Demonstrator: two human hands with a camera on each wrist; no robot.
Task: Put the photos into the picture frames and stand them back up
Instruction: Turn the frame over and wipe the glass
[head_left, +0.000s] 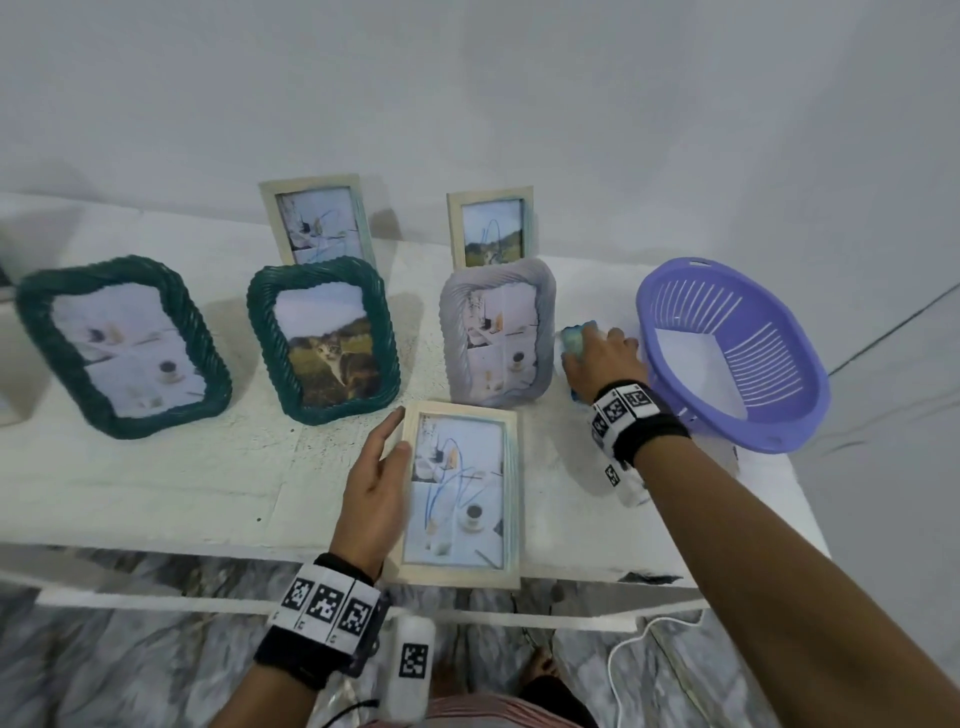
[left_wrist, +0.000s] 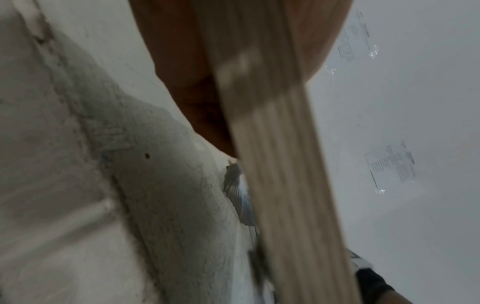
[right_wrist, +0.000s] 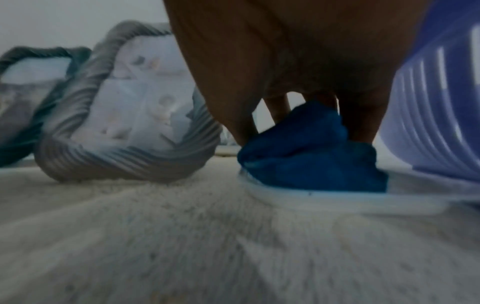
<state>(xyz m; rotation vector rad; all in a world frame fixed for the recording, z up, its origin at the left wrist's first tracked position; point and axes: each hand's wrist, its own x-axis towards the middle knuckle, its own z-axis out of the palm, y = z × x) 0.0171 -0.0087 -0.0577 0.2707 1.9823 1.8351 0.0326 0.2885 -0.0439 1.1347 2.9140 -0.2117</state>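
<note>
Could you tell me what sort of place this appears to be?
Probably a plain room at home: a rough white-painted table against a bare white wall, a marbled tile floor, and a purple plastic basket.

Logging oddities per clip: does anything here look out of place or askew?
Yes. One wooden frame is not stood up: the left hand holds it at the table's front edge. The right hand grips a blue cloth beside the purple basket.
</note>
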